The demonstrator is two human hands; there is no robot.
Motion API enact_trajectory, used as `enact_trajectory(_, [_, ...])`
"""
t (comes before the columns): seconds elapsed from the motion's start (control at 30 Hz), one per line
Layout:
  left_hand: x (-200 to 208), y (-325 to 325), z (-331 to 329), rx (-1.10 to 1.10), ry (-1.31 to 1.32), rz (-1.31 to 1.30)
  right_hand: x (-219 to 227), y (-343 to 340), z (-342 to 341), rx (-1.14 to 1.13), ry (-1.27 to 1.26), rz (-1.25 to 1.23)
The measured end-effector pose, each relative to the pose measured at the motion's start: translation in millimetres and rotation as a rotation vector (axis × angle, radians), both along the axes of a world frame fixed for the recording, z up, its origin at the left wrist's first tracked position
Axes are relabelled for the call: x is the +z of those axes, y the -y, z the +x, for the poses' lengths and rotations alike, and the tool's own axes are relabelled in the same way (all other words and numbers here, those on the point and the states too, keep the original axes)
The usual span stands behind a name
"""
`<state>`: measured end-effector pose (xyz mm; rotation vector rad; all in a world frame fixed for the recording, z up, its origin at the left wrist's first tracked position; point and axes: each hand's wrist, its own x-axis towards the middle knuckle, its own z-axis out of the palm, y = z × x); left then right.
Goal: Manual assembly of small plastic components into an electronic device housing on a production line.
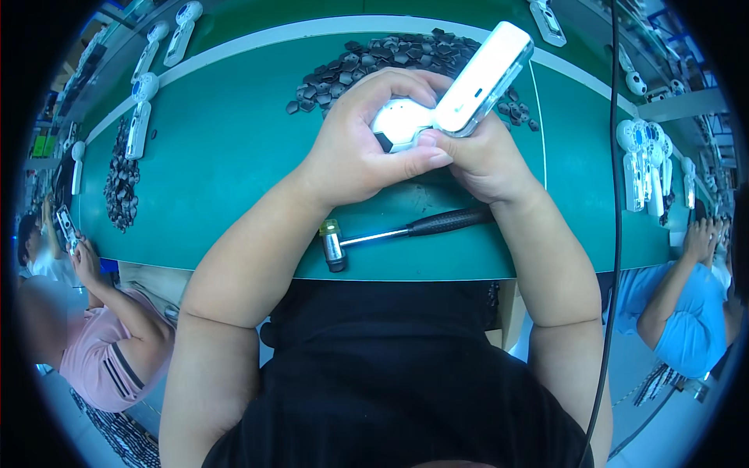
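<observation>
A white plastic device with a round, ball-like head and a long rectangular body is held up over the green table. Around the round head, my left hand is closed, thumb along its near side. My right hand grips the device from the right, near the joint between head and body, its thumb by the left thumb. A black patch shows on the head's lower left; most right fingers are hidden behind the body. Below my hands lies a small hammer with a yellow and a dark face and a black handle.
Behind my hands spreads a pile of small black pieces, with another pile at the left. Similar white devices lie left and more right. A black cable hangs at right. Co-workers sit on both sides.
</observation>
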<state>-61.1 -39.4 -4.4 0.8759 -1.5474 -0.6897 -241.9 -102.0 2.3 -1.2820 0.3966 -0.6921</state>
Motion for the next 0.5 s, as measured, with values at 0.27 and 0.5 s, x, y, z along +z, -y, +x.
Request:
enact_trajectory(0.27, [7, -5, 7, 0.022, 0.229, -0.12, 5, -7, 4, -0.046, -0.025, -0.137])
enact_trajectory(0.5, [-8, 0, -1, -0.065, -0.466, 0.334, 5, 2, -1, -0.07, -0.236, 0.013])
